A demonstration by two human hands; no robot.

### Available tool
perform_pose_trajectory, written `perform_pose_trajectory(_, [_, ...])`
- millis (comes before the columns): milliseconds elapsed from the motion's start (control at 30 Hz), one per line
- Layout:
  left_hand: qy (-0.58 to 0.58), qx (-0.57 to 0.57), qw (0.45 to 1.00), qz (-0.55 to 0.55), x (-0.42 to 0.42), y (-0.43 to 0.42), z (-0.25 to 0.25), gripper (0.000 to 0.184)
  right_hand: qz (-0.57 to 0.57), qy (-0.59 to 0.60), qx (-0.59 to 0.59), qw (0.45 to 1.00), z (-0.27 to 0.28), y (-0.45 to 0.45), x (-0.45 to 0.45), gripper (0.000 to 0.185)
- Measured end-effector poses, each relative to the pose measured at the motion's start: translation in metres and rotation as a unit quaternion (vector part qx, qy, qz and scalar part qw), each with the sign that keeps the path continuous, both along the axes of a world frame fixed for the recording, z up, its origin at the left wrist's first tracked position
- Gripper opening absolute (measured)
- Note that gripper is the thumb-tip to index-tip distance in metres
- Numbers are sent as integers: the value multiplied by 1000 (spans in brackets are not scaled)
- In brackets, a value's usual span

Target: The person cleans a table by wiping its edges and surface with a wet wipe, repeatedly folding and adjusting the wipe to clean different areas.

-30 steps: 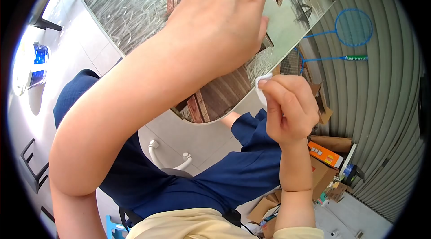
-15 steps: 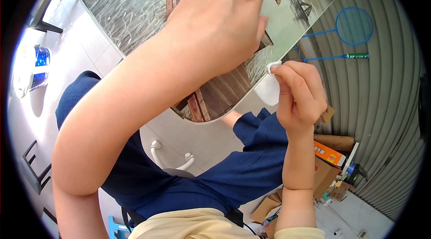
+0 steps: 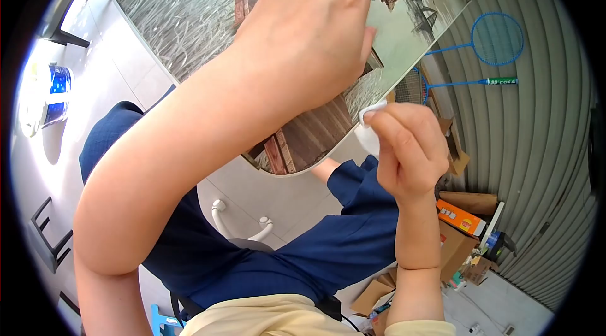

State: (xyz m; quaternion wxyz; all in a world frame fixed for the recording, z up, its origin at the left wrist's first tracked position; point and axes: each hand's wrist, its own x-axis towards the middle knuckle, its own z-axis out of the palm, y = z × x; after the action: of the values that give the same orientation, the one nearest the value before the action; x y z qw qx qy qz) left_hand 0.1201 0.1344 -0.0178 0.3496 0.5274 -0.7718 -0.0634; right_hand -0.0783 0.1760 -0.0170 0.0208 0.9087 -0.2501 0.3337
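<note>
My left hand (image 3: 312,27) is palm down over a table (image 3: 404,39) whose top is printed with a picture of reeds, wooden planks and boats. Its thumb stands apart and its fingers look stretched forward; the fingertips are hidden beyond the hand. At the table's right edge, my right hand (image 3: 413,147) pinches a white piece of tissue or cloth (image 3: 370,137) between thumb and forefinger. Part of that white piece lies against the edge and part hangs below it. The other fingers of my right hand are curled in.
Two blue badminton rackets (image 3: 498,39) are by a ribbed grey shutter (image 3: 543,147) on the right. Below them are cardboard boxes (image 3: 456,247) and an orange box (image 3: 459,217). A blue and white bucket (image 3: 58,93) and dark chairs (image 3: 50,235) stand at left.
My right hand has moved left and toward me along the table's edge, taking the white piece with it. My left hand stays almost in place.
</note>
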Motion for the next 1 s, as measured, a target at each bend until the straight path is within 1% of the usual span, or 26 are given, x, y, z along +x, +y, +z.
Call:
perform_pose_trajectory(33, [11,6,1000,-2,0,1,1,41,-2,-1,0,1000,4,-1,-1,42])
perform_pose_trajectory(67, [23,12,1000,-5,-1,1,1,41,-43,12,17,999,9,-2,-1,26])
perform_pose_trajectory(100, [24,14,1000,-7,-1,1,1,41,-83,26,33,996,12,-3,-1,14])
perform_pose_trajectory(167, [12,10,1000,-2,0,1,1,42,-83,19,27,996,8,-3,-2,16])
perform_pose_trajectory(233, [14,11,1000,-4,1,1,2,42,-15,27,-23,999,4,0,2,35])
perform_pose_trajectory(300, [14,13,1000,-7,1,1,3,41,-6,17,-40,999,-1,0,2,36])
perform_pose_trajectory(433, [17,24,1000,-9,0,2,4,40,-40,33,-41,998,1,-17,-12,36])
perform_pose_trajectory(500, [14,25,1000,-9,1,2,3,40,-52,55,-86,993,-6,-28,-22,40])
perform_pose_trajectory(567, [15,9,1000,-9,1,1,3,39,-53,64,-96,992,-2,-20,-17,40])
perform_pose_trajectory(600, [15,8,1000,-9,1,1,3,39,-48,49,-47,997,4,-12,-11,30])
perform_pose_trajectory(633, [12,7,1000,-9,1,2,4,39,-43,34,1,998,9,-5,-5,24])
perform_pose_trajectory(667, [9,7,1000,-10,1,2,4,39,-41,48,17,998,13,4,0,22])
perform_pose_trajectory(767, [4,18,1000,-12,2,2,5,39,-14,44,25,999,12,8,5,20])
perform_pose_trajectory(833, [6,19,1000,-12,1,1,5,38,-3,37,29,999,10,-4,-1,22])
perform_pose_trajectory(900, [10,20,1000,-11,1,1,5,38,-58,34,-15,998,6,-18,-12,23])
perform_pose_trajectory(933, [16,23,1000,-13,1,2,5,38,-77,36,1,996,5,-25,-20,22])
perform_pose_trajectory(967, [23,25,999,-16,1,2,5,38,-77,37,2,996,2,-26,-20,22])
perform_pose_trajectory(1000, [25,25,999,-15,1,3,5,38,-72,17,2,997,0,-26,-18,27])
